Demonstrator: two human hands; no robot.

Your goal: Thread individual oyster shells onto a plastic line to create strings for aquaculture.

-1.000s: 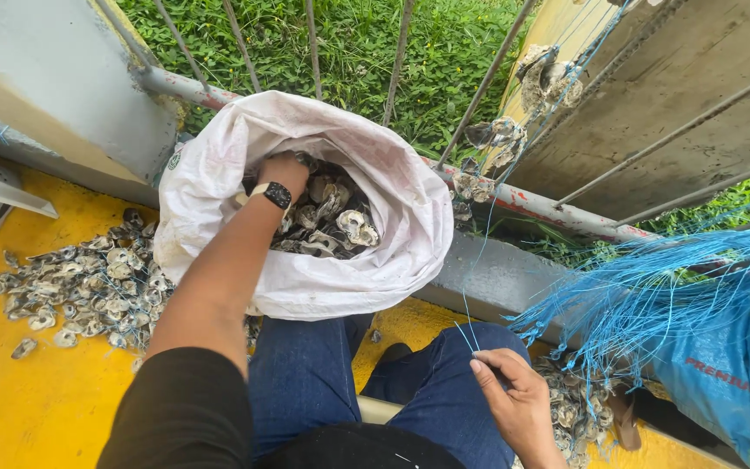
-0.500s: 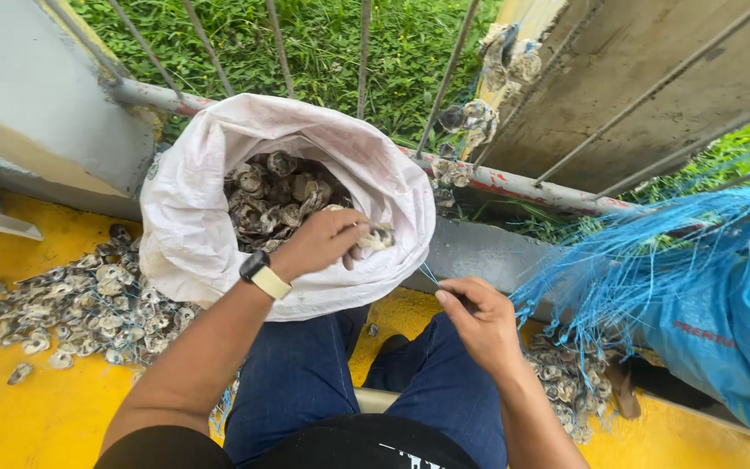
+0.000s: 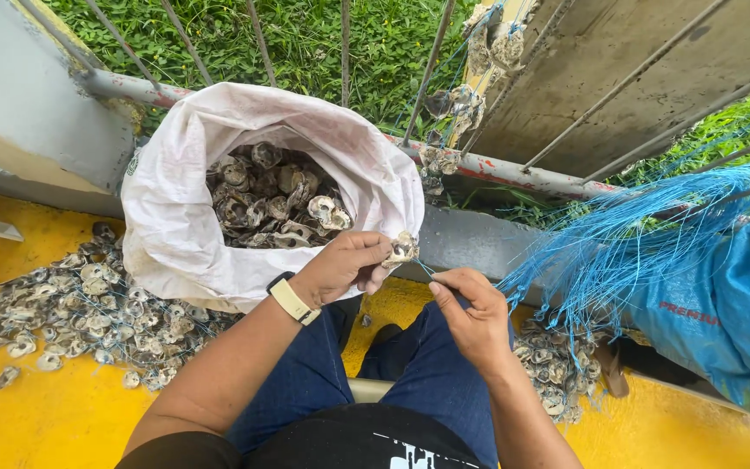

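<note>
My left hand [image 3: 343, 265], with a pale watch on the wrist, holds an oyster shell [image 3: 403, 248] just in front of the white sack [image 3: 175, 217]. The sack stands open and holds several grey oyster shells [image 3: 275, 198]. My right hand [image 3: 472, 313] is close beside the left one, its fingers pinched on a thin blue string [image 3: 422, 268] that runs to the shell. Both hands hover above my knees in blue jeans.
A heap of loose shells [image 3: 71, 308] lies on the yellow floor at left. Blue strings [image 3: 627, 234] fan out at right over a blue bag [image 3: 722, 304]. More shells [image 3: 553, 365] lie beside my right leg. A metal railing [image 3: 514, 169] with strung shells [image 3: 466, 95] stands ahead, grass behind it.
My left hand came out of the sack with a shell and moved toward my lap. My right hand rose from beside my leg to meet it, pinching the string.
</note>
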